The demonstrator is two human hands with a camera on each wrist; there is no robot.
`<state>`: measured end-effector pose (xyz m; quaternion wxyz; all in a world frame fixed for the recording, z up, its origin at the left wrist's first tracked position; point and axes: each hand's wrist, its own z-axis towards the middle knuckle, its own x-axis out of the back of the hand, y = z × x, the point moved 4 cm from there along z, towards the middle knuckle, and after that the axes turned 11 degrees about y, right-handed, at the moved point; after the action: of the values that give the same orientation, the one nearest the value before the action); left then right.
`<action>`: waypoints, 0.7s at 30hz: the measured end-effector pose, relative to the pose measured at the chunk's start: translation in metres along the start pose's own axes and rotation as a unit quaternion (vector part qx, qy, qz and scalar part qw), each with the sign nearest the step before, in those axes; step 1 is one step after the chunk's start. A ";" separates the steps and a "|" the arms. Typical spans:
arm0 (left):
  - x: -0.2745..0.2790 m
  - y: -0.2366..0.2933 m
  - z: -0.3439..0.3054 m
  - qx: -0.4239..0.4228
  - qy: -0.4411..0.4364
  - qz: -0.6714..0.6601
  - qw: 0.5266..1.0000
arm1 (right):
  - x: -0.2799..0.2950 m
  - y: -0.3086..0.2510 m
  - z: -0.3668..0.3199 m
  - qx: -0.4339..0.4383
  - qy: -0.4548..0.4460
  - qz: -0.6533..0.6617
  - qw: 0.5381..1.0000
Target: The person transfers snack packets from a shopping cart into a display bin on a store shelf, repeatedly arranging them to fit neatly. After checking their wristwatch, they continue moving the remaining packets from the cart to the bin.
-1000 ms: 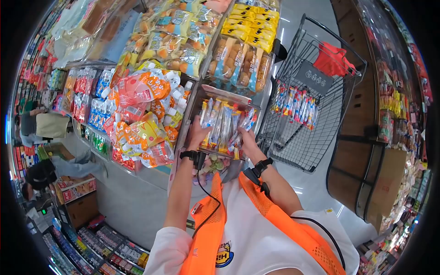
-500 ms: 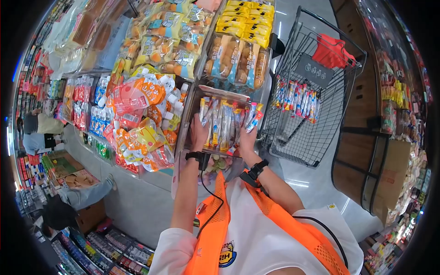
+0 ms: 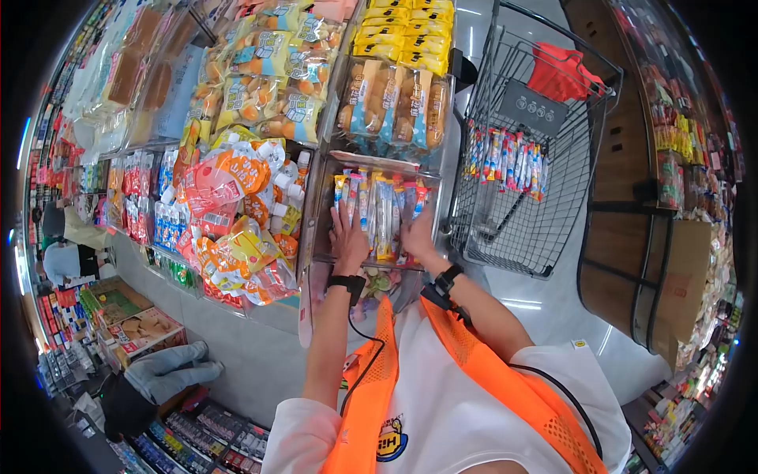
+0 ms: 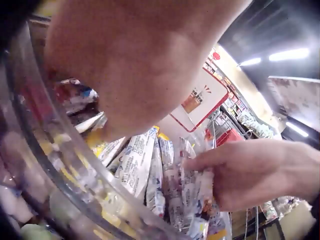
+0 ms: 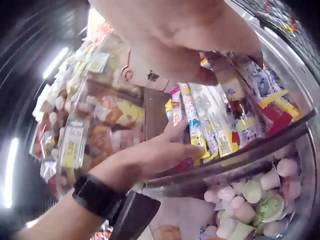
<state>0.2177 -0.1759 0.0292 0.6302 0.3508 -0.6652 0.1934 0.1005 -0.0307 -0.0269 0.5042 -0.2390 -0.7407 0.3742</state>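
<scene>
Seeing the left hand (image 3: 348, 243) down at the left end of a clear plastic bin (image 3: 380, 266), loosely open, with fingers (image 3: 339, 225) fairly straight and spread, resting against slim, colourful stick packets (image 3: 382, 217) in shiny wrappers. Doesn't look gripped around anything. Got the right hand (image 3: 419, 237) at the other end, partly closed, with thumb and fingers around a few packets by the right wall. Can't say exactly how many.

Can't make out the right fingertips, tucked behind wrappers in the left wrist view. Same deal in the right wrist view: top taken up by a big blurry chunk of right hand, cut off by the edge. Can see the left thumb and a finger beside the packets there, but not every fingertip.

Standing more or less upright in the bin, leaning on each other. More colourful sticks (image 3: 509, 164) lying in a black wire cart (image 3: 517, 245) to the right, near a red cloth-like item (image 3: 562, 73). To the left, a heap of orange, red and yellow pouches (image 3: 237, 186) with white caps. On the far side, bagged brown buns (image 3: 393, 101). Can't read the small print on the wrappers.
</scene>
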 end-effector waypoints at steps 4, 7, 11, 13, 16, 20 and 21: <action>0.010 -0.005 -0.003 0.008 -0.097 0.035 0.995 | 0.028 -0.066 -0.037 0.292 -0.004 -0.232 0.928; 0.016 0.002 -0.002 0.044 -0.145 0.057 0.987 | 0.015 -0.051 -0.041 0.312 -0.105 -0.332 0.884; 0.032 0.020 0.017 -0.098 0.046 -0.070 0.992 | 0.015 -0.037 -0.041 0.271 -0.145 -0.344 0.887; 0.019 0.020 0.020 -0.080 -0.031 -0.033 0.996 | 0.023 -0.056 -0.055 0.248 -0.180 -0.401 0.863; -0.009 0.021 0.014 -0.136 -0.110 -0.012 0.985 | 0.018 -0.053 -0.064 0.200 -0.191 -0.377 0.884; 0.007 0.026 0.013 -0.155 -0.082 0.007 0.985 | 0.012 -0.053 -0.024 0.292 -0.088 -0.348 0.887; 0.016 0.027 0.015 -0.138 -0.057 0.005 0.989 | 0.007 -0.052 -0.015 0.315 -0.068 -0.339 0.884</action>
<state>0.1888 -0.1712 0.0476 0.6323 0.2678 -0.7222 0.0829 0.1129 -0.0524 0.0220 0.5973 0.2242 -0.6519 0.4098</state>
